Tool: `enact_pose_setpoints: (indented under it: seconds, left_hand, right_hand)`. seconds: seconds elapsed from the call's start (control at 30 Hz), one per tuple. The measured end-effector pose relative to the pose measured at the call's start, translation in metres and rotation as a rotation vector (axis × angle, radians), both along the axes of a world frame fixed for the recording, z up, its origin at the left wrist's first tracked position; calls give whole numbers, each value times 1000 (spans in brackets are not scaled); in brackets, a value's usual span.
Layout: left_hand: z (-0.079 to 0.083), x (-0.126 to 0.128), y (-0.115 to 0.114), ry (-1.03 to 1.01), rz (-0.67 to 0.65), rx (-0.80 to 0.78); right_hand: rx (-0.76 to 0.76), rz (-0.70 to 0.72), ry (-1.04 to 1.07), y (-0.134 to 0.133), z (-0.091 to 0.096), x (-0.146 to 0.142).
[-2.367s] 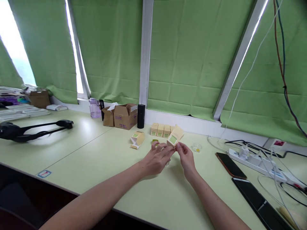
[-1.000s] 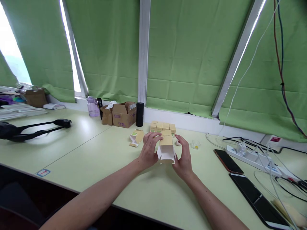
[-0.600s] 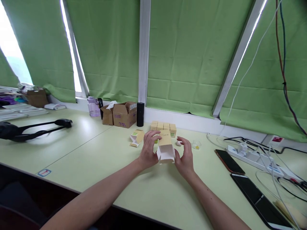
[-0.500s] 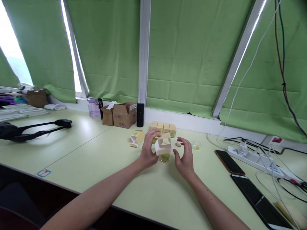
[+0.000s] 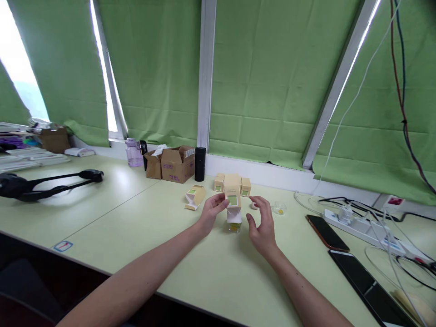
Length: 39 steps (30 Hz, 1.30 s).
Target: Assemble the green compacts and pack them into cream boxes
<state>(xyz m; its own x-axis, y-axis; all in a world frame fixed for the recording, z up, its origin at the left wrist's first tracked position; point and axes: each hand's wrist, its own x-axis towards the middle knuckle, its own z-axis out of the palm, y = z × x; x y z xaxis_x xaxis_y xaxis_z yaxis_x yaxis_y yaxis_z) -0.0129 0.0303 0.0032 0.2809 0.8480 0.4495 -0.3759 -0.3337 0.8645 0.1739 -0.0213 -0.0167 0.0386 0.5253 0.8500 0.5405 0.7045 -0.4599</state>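
Note:
My left hand (image 5: 213, 211) pinches the left side of a small beige carton (image 5: 233, 193) with a green label. The carton is upright, its white lower flap hanging down. Directly beneath it, a small clear container (image 5: 235, 226) with yellow-green contents stands on the table; whether the flap touches it I cannot tell. To the right, my right hand (image 5: 261, 222) is held apart from the carton, thumb and fingers spread with nothing between them. Just beyond its fingertips lies a small pale pinkish object (image 5: 254, 205), partly hidden. Near it is a clear round dish (image 5: 279, 208) with a yellow spot.
Similar small cartons (image 5: 245, 187) stand behind the held one. An opened carton (image 5: 195, 197) lies to the left. Farther back are a cardboard box (image 5: 177, 165) and a black cylinder (image 5: 200, 164). Phones (image 5: 327, 232), a power strip (image 5: 363, 229) and cables occupy the right side.
The carton has turned from showing its open flaps to upright with its green label facing me, and sits slightly higher. My left fingers have shifted to its side; my right hand has barely moved.

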Motion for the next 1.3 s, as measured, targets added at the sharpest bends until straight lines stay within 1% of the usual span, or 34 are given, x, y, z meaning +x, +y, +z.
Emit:
enact_pose_setpoints:
  seconds: [0.13, 0.27, 0.43, 0.57, 0.67, 0.8, 0.87, 1.07, 1.17, 1.3]
  left_hand:
    - [1, 0, -1, 20, -16, -36]
    - [4, 1, -5, 60, -33, -37]
    - [8, 1, -10, 107, -26, -25]
    - [6, 2, -10, 166, -7, -2]
    - [1, 3, -6, 193, 53, 23]
    - [-8, 2, -2, 197, 199, 82]
    - [-10, 1, -2, 191, 225, 132]
    - [-7, -2, -10, 233, 129, 298]
    - [-6, -2, -12, 272, 119, 331]
    - [-6, -2, -12, 290, 139, 341]
  right_hand:
    - [-39, 93, 3, -1, -1, -2]
    - [-99, 185, 17, -2, -2, -3]
    - [-139, 213, 16, -1, -4, -4]
    - [-160, 234, 71, -1, -3, -5]
    - [-175, 242, 127, -1, -1, -6]
    - [-202, 246, 204, 1, 0, -4]
    - [-216, 242, 242, 2, 0, -3]
    - [-260, 263, 311, 4, -1, -1]
    - [-274, 279, 317, 3, 0, -2]
    - [-294, 303, 320, 1, 1, -3]
